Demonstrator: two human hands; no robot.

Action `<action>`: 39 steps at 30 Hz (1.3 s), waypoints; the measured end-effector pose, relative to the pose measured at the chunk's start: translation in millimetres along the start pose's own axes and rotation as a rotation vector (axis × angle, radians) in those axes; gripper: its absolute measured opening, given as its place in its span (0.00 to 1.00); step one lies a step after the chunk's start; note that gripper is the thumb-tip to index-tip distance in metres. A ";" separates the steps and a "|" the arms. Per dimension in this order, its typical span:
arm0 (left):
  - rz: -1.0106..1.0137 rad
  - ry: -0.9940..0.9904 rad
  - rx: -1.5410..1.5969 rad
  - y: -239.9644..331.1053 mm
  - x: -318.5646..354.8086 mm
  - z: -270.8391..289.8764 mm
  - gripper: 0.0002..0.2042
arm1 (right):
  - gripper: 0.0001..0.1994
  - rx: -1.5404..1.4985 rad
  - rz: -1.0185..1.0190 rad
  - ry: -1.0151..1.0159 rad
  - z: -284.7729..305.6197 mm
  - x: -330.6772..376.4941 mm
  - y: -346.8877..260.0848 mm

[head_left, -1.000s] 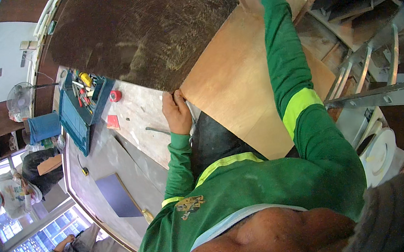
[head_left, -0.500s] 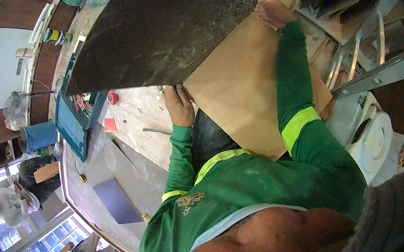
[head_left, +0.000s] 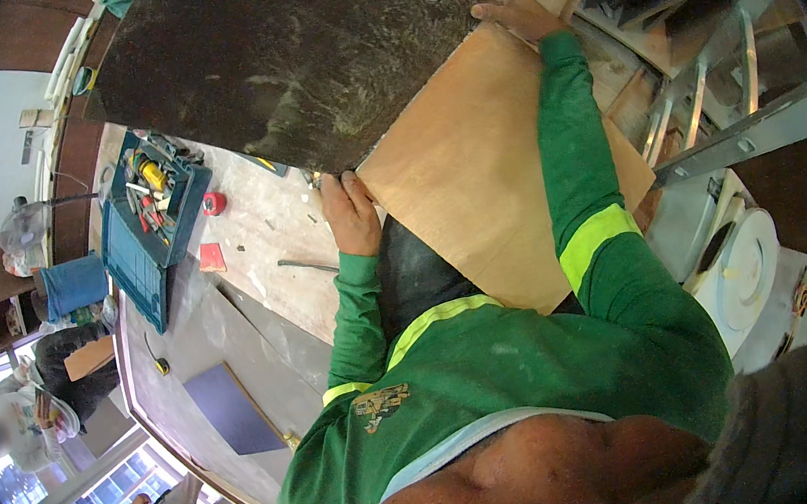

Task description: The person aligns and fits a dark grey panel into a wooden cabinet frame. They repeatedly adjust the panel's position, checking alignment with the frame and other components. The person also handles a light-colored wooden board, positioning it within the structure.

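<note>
A large dark brown panel [head_left: 289,59] with a dusty, smeared face is held raised in front of me. Its right edge runs along a light plywood board [head_left: 489,171], which lies nearer my body; whether the two are joined I cannot tell. My left hand [head_left: 351,216] grips the dark panel at its near corner, fingers closed about the edge. At the far end of that same edge, my right hand [head_left: 518,16] has its fingers curled over the dark panel, the wrist passing above the plywood's far corner.
On the left of the worktable [head_left: 267,208] lie an open blue toolbox [head_left: 136,249], a red tape measure [head_left: 214,204] and a red card [head_left: 211,257]. A grey-violet board [head_left: 234,409] is nearer. A ladder [head_left: 751,124] leans at right. Two people are at far left.
The dark panel has swung and tilted leftward, uncovering more of the toolbox. My right hand has shifted left with its edge; my left hand has barely moved.
</note>
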State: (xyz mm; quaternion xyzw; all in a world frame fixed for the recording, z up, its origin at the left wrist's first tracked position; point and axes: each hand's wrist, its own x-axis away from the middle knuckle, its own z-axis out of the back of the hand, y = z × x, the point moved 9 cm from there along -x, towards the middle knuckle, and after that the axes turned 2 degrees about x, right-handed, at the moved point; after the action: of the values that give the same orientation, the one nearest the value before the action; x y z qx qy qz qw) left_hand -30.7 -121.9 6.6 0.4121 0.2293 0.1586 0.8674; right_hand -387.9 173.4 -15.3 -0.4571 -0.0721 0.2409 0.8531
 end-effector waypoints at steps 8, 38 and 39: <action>0.157 0.023 0.229 7.4 0.4 -0.8 0.14 | 0.39 -0.238 -0.070 -0.072 -17.0 -3.9 -7.2; 0.122 -0.202 0.445 -48.8 9.7 16.0 0.09 | 0.21 -0.395 0.029 -0.184 -20.1 -10.4 -9.9; 0.123 -0.169 0.506 -35.2 9.1 13.6 0.08 | 0.21 -0.346 0.045 -0.216 -21.1 -8.9 -16.8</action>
State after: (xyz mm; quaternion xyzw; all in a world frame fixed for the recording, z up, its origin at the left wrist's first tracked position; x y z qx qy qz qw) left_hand -12.8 -147.9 -16.0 0.6408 0.1628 0.1138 0.7416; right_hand -382.6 145.6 -12.7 -0.5696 -0.1934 0.2915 0.7437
